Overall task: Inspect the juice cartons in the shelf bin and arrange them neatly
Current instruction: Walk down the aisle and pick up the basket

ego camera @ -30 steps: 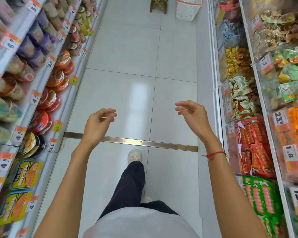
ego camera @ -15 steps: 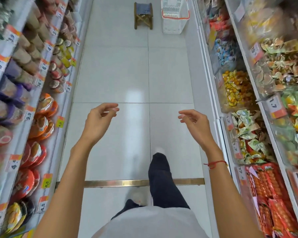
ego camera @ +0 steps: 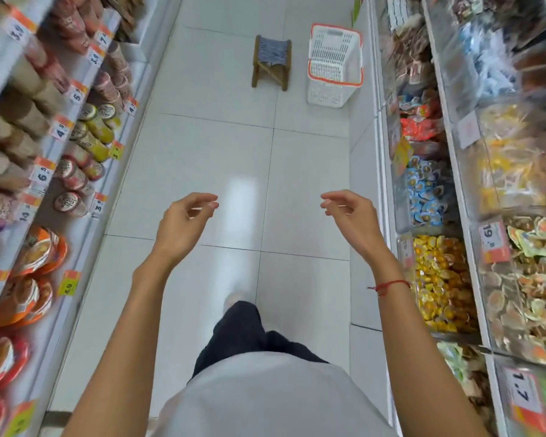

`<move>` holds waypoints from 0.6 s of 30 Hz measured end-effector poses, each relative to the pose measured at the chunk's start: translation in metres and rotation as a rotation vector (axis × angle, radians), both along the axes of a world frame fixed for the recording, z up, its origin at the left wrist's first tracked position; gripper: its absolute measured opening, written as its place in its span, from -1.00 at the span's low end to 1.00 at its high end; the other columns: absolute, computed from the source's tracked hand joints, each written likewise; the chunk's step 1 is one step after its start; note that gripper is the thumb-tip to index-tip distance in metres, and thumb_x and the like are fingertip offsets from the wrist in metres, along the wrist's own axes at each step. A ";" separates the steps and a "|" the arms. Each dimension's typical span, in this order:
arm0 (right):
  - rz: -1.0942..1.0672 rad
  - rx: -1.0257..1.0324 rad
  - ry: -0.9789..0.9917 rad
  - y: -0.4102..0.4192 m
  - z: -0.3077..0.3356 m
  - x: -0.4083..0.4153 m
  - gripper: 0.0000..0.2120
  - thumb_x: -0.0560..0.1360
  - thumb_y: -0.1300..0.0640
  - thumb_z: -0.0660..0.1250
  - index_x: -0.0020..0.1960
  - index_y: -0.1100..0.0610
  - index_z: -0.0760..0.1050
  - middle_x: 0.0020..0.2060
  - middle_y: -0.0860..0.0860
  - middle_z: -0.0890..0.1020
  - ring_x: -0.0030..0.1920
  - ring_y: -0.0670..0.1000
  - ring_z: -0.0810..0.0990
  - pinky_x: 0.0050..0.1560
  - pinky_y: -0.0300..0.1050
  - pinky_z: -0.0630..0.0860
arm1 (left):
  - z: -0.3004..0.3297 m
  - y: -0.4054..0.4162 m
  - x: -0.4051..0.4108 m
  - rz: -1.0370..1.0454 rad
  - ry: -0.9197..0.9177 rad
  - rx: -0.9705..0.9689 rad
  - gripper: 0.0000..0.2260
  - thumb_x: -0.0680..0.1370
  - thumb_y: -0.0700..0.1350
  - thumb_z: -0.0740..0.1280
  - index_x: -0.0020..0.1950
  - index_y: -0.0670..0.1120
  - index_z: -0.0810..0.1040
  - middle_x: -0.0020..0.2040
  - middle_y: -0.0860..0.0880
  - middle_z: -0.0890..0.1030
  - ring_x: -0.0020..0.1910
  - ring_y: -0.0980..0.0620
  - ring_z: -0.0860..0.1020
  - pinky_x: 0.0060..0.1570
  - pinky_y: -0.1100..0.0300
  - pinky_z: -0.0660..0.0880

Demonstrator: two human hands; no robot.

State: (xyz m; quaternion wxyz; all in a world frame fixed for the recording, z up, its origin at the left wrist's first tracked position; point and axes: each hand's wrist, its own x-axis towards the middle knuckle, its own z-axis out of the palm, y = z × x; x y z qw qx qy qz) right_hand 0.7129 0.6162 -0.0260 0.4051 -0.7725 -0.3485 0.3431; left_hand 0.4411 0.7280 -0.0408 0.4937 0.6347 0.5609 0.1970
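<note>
No juice cartons and no shelf bin of them show in the head view. My left hand [ego camera: 183,225] hangs in front of me over the white tiled aisle floor, fingers loosely curled, holding nothing. My right hand [ego camera: 350,219] is raised beside it at the same height, also loosely curled and holding nothing; a red string circles its wrist. Both hands are apart from the shelves on either side. My dark trouser leg and one shoe show below, between my arms.
Shelves of cans and bowl noodles [ego camera: 32,257] line the left side. Clear bins of wrapped snacks [ego camera: 438,279] line the right. Ahead on the floor stand a small wooden stool [ego camera: 271,61] and a white basket with an orange rim [ego camera: 334,64].
I have walked forward along the aisle: the metal floor strip has passed beneath me, and the stool and basket are nearer. Both hands keep the same raised, loosely curled pose.
</note>
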 end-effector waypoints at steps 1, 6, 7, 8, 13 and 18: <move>0.017 -0.012 -0.026 0.025 -0.002 0.014 -0.88 0.55 0.16 0.34 -0.02 -0.04 0.61 -0.10 -0.09 0.68 -0.03 -0.04 0.65 0.03 -0.22 0.54 | -0.004 0.024 0.010 -0.006 0.042 0.014 -0.87 0.60 0.00 0.29 0.11 0.11 0.59 0.08 0.08 0.66 0.09 0.03 0.62 0.22 -0.03 0.49; 0.033 0.000 -0.088 0.158 -0.014 0.083 -0.89 0.55 0.13 0.35 0.00 -0.04 0.62 -0.06 -0.10 0.68 0.01 -0.05 0.64 0.10 -0.10 0.58 | -0.010 0.170 0.069 -0.039 0.120 0.103 -0.82 0.61 0.04 0.28 0.17 0.08 0.59 0.10 0.11 0.65 0.10 0.05 0.60 0.12 0.05 0.51; 0.017 0.007 -0.090 0.186 -0.014 0.095 -0.88 0.55 0.14 0.34 0.01 -0.03 0.62 -0.05 -0.08 0.68 0.02 -0.03 0.64 0.12 -0.07 0.58 | -0.007 0.202 0.084 -0.049 0.118 0.115 -0.82 0.61 0.04 0.28 0.17 0.09 0.59 0.10 0.12 0.64 0.09 0.07 0.60 0.09 0.08 0.50; 0.002 0.008 -0.090 0.212 -0.013 0.108 -0.88 0.56 0.15 0.34 0.01 -0.02 0.62 -0.05 -0.06 0.68 0.03 -0.02 0.64 0.13 -0.05 0.58 | -0.002 0.233 0.099 -0.061 0.119 0.130 -0.83 0.60 0.04 0.28 0.15 0.10 0.59 0.09 0.14 0.64 0.08 0.09 0.60 0.06 0.11 0.48; -0.054 -0.033 -0.077 0.330 -0.012 0.165 -0.89 0.56 0.14 0.34 0.02 -0.01 0.62 -0.03 -0.05 0.68 0.04 -0.02 0.64 0.12 -0.06 0.57 | 0.027 0.375 0.175 -0.126 0.101 0.162 -0.85 0.60 0.03 0.28 0.13 0.12 0.59 0.06 0.19 0.63 0.07 0.11 0.60 0.15 0.03 0.51; -0.079 -0.066 -0.058 0.444 -0.024 0.228 -0.87 0.56 0.16 0.34 0.06 0.04 0.62 -0.01 0.01 0.68 0.05 0.02 0.64 0.13 -0.07 0.57 | 0.028 0.498 0.245 -0.152 0.100 0.166 -0.84 0.60 0.02 0.28 0.14 0.10 0.59 0.07 0.15 0.64 0.06 0.10 0.60 0.16 0.03 0.51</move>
